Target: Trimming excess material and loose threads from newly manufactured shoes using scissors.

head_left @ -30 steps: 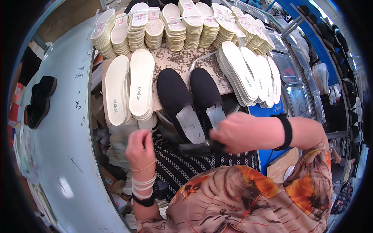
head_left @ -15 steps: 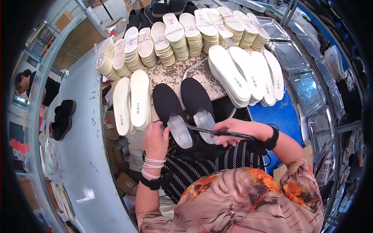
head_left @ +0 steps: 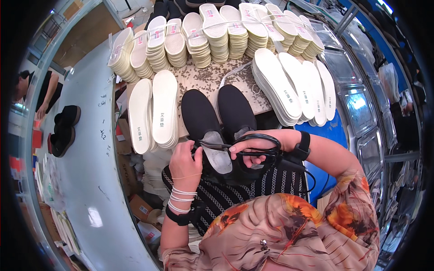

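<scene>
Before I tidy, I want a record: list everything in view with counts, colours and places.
Black fabric slip-on shoes: two, black, centre.
Black-handled scissors: one, black and grey, over left shoe.
Flat white insoles: six stacks, white, two left, four right.
Strapped cream insoles: about twelve stacks, cream, back row.
Tan wooden board: one, tan, beneath stacks.
Brown bits: many, brown, on board.
Glossy blue table: one, pale blue, left.
Black shoe pair: one, black, on table.
More black shoes: several, black, far back.
Clear rectangular containers: several, transparent, right.
Co-worker: one, dark top, far left.
Left hand: one, white wristbands, beside left shoe.
Right hand: one, black wristband, holding scissors.
</scene>
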The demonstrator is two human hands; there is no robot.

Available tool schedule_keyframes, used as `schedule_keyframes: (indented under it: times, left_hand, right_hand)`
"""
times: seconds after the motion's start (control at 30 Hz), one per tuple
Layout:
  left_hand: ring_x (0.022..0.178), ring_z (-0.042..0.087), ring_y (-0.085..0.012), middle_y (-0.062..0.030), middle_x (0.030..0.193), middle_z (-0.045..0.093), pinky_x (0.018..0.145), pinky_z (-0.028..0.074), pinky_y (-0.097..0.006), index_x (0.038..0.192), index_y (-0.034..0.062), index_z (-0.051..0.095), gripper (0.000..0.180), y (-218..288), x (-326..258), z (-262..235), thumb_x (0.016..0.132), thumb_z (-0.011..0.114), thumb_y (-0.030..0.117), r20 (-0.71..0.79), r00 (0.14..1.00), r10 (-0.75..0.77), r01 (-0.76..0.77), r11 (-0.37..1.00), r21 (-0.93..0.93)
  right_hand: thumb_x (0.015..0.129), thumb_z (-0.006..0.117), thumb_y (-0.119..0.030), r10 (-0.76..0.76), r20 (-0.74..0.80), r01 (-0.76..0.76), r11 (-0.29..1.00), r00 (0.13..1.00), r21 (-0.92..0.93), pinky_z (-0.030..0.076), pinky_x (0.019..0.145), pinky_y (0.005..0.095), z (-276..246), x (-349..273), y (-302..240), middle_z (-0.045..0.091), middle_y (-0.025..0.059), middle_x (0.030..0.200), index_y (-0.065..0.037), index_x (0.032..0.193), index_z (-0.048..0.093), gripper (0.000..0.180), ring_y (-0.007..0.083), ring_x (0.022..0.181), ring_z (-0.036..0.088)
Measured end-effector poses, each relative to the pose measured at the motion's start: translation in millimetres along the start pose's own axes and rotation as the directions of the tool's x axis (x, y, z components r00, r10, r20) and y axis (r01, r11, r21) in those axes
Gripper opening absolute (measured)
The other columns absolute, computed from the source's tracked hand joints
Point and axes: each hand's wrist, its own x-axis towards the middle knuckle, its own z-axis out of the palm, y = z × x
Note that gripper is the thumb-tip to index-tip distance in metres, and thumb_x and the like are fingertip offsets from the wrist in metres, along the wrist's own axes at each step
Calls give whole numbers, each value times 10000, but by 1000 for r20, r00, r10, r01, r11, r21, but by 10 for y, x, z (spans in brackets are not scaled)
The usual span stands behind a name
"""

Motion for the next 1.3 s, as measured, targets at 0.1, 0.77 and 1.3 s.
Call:
schedule_keyframes:
  times: [0.1,0.77,1.3]
  left_hand:
    - [720,553,-313,-121,765,547,632,446,-385,836,31,568,89,-105,10,53,781,597,94,8,999,41,-41,999,18]
    - [491,549,-338,-131,535,541,468,430,-417,676,61,507,392,594,-71,278,770,614,427,490,771,407,-476,879,18]
    - [624,527,-379,-201,643,543,549,431,-370,695,5,568,303,2474,738,-3051,763,665,284,-131,944,303,-206,852,480]
  right_hand:
    - [881,514,-382,7,6,-7,999,1000,42,356,405,169,5,87,-2,594,55,640,-63,935,591,333,42,435,459]
    - [955,303,-382,-576,-238,622,699,782,354,299,343,174,-232,-693,569,536,38,606,-17,1083,474,422,48,385,407]
    - [919,365,-425,-737,-53,657,565,674,499,313,380,202,-382,-799,538,551,97,675,-8,1139,438,477,85,421,410]
